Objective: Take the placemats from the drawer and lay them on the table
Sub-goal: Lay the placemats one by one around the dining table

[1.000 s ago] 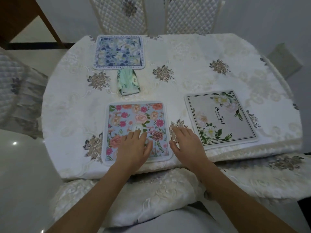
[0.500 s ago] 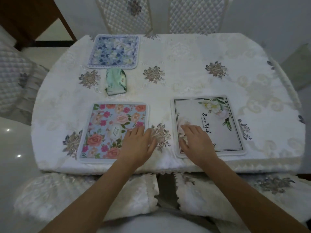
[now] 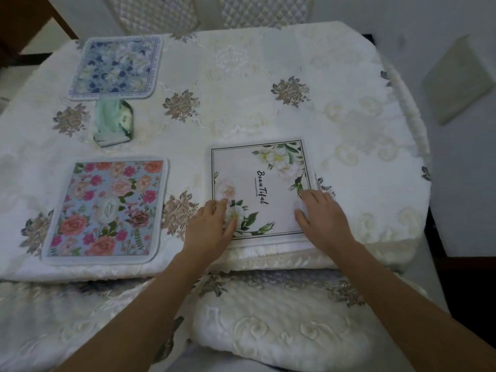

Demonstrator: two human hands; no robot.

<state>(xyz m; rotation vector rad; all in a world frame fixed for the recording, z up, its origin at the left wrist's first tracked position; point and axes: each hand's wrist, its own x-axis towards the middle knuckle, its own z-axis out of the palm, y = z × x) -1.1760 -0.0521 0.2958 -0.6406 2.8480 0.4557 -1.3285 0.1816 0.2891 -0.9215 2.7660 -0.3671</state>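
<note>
Three placemats lie flat on the table (image 3: 241,76), which wears a white embroidered cloth. A grey mat with white flowers and black script (image 3: 261,181) sits at the near edge, right of centre. My left hand (image 3: 212,229) rests flat on its near left corner, fingers spread. My right hand (image 3: 320,218) presses flat on its near right corner. A pink-rose mat on blue (image 3: 107,210) lies to the left, untouched. A blue-and-white floral mat (image 3: 116,67) lies at the far left.
A green tissue pack (image 3: 114,122) stands between the two left mats. Two quilted chair backs (image 3: 209,9) rise behind the table. Cushioned chair seats (image 3: 281,328) sit just below the near edge. A pale box (image 3: 459,76) is on the floor at right.
My left hand left the pink-rose mat and moved right onto the grey mat. My right hand slid from the cloth across the grey mat to its right corner. The view shifted right.
</note>
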